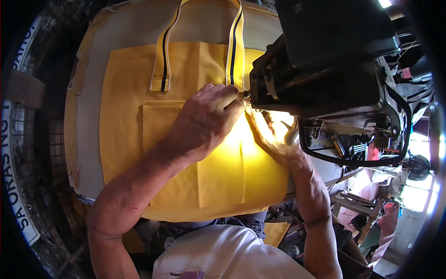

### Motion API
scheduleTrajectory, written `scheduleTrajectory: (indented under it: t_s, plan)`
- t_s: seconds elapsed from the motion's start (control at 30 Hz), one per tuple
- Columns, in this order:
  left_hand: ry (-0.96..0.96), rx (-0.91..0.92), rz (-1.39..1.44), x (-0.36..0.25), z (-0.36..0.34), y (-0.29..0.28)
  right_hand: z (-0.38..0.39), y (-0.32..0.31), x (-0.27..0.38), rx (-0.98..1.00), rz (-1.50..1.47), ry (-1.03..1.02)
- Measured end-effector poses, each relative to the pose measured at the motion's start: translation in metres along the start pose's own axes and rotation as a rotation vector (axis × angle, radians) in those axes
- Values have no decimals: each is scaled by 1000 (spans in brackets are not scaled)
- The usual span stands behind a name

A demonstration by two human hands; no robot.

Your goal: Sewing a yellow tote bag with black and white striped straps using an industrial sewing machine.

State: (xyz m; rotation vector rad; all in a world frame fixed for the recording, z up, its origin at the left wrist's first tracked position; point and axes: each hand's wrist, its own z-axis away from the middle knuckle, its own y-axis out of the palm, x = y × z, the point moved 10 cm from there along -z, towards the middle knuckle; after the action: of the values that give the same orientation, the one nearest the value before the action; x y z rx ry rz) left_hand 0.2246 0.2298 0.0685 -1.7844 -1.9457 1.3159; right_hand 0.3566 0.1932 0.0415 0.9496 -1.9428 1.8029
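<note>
A large yellow fabric panel (176,181) lies over the worktable, with a yellow pocket piece (162,121) on it. A yellow strap with a dark centre stripe (162,56) loops at the far side, both ends on the panel. Near the strap's right end, my left hand (206,118) is closed, its fingertips curled beside the black sewing machine's (320,79) needle area. What those fingers pinch is hidden. My right hand (274,135) rests on the fabric under the machine head, fingers stretched toward the same spot, partly washed out by a bright lamp glow.
The grey tabletop (93,153) has worn brown edges. A black bent guard bar (362,162) sticks out at the machine's right. Wooden frames (357,204) and clutter stand at the lower right. Dark wire mesh and signs (18,186) line the left.
</note>
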Motion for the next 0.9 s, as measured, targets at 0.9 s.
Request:
scheduleTrajectory:
  t_s: [0.9]
  plan:
    - [2, 141, -137, -33, -2, 4, 12, 19, 19, 346, -216, 86]
